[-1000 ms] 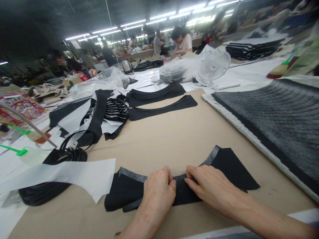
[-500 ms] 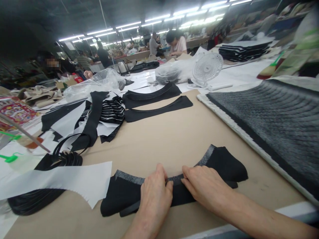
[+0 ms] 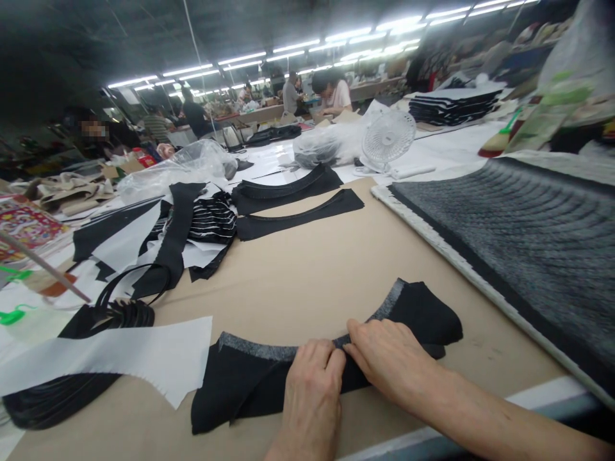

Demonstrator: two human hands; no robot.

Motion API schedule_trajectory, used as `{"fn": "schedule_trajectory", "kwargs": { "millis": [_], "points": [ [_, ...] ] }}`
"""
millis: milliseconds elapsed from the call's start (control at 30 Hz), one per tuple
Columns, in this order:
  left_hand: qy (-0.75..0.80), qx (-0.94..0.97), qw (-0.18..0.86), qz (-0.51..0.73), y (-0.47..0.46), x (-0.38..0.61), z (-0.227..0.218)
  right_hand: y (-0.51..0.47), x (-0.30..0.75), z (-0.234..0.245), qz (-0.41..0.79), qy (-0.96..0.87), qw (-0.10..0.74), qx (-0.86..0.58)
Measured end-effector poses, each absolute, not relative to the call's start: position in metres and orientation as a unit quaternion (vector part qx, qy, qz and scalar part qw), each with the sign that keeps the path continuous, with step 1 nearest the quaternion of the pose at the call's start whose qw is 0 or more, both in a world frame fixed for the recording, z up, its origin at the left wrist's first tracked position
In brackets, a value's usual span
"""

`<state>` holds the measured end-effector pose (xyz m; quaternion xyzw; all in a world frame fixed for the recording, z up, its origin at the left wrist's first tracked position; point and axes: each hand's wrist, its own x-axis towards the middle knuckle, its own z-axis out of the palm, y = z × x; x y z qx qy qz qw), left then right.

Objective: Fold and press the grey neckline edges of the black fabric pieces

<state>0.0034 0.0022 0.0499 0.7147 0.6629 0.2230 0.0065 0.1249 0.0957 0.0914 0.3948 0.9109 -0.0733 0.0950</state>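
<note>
A curved black fabric piece (image 3: 250, 378) with a grey-speckled upper edge lies on the tan paper-covered table (image 3: 317, 269) just in front of me. My left hand (image 3: 312, 384) rests on its middle, fingers curled down and pressed on the cloth at the grey edge. My right hand (image 3: 389, 362) lies beside it, fingertips pinching the same edge where they meet the left hand's fingers. The piece's right end (image 3: 423, 314) is bunched and folded over.
A white paper strip (image 3: 110, 358) and black coiled trims (image 3: 115, 314) lie to the left. Curved black pieces (image 3: 298, 214) lie farther back. A thick grey fabric stack (image 3: 519, 230) fills the right. A small white fan (image 3: 388, 137), plastic bags and several seated people are beyond.
Both hands have slid slightly nearer and stay together on the grey edge. The fabric's right end has drawn in and bunched up. The camera has shifted, so the scene sits a little left.
</note>
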Motion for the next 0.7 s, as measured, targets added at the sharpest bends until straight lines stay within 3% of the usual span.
{"fn": "schedule_trajectory", "kwargs": {
  "millis": [267,567,700],
  "points": [
    [0.602,0.724,-0.208,0.263,-0.009,0.01,0.026,0.101,0.141,0.097,-0.089,0.896,0.099,0.424],
    [0.602,0.746,-0.205,0.197,-0.016,0.002,0.006,0.153,0.185,0.137,-0.256,0.886,0.082,0.377],
    [0.589,0.75,-0.229,0.197,-0.013,0.0,0.001,0.166,0.187,0.13,-0.261,0.889,0.061,0.37]
  ]
}}
